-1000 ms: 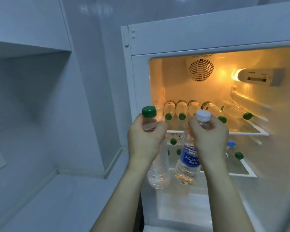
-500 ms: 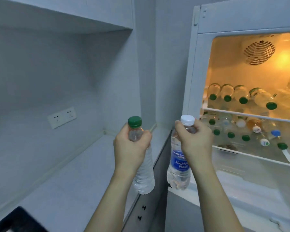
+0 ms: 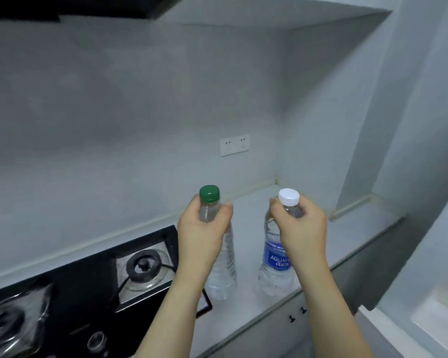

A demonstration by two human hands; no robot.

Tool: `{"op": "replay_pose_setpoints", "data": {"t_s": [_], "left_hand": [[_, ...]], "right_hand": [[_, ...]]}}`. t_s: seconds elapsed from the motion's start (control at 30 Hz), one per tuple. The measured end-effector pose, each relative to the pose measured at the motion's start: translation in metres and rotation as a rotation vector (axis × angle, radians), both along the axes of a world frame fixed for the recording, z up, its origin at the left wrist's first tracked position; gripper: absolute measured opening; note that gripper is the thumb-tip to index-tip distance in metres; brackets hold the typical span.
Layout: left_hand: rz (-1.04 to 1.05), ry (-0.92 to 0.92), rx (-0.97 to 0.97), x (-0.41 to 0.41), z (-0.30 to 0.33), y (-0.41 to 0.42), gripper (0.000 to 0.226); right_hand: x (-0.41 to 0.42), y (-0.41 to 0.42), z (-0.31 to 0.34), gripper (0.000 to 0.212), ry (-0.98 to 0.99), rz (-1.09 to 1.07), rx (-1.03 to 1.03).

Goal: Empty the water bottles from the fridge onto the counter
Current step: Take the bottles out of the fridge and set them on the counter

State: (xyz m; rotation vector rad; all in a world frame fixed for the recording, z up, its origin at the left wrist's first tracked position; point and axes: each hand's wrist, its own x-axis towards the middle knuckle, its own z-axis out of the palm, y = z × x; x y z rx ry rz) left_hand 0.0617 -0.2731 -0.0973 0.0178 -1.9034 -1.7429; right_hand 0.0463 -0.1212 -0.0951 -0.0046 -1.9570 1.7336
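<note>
A: L hand (image 3: 201,235)?
B: Closed round neck of clear plastic green-capped water bottle (image 3: 221,264), upright.
A: R hand (image 3: 301,228)?
B: Closed on neck of clear white-capped bottle w/ blue label (image 3: 276,259).
A: Location?
B: Both over pale grey counter (image 3: 352,233), right of black gas hob (image 3: 93,285). Can't tell if bases touch.

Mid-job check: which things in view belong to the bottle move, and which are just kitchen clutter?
Part of the job:
- green-capped bottle, in the left hand
- white-capped bottle, in the right hand
- counter, where they go

Just there:
- gas stove
- wall socket
- cabinet knobs
</note>
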Motion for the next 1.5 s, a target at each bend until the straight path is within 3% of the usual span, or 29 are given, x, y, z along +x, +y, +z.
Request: {"op": "replay_pose_setpoints", "data": {"t_s": [0.47,0.83,1.23,1.5], "left_hand": [[0.461,-0.019,-0.013,0.132,0.012,-0.158,0.009],[0.685,-0.010,-0.017,0.264,0.025,-0.315,0.009],[0.907,0.021,-0.025,0.387,0.024,-0.444,0.009],[1.017,-0.006,0.036,0.423,0.011,-0.505,0.011]], "right_hand": [[0.059,-0.178,0.012,0.037,-0.029,0.513,-0.034],[0.162,-0.354,0.024,0.017,-0.013,0.758,-0.028],[0.262,-0.508,0.024,0.020,-0.025,0.975,-0.023],[0.289,-0.584,0.017,0.021,-0.041,1.111,-0.002]]}}
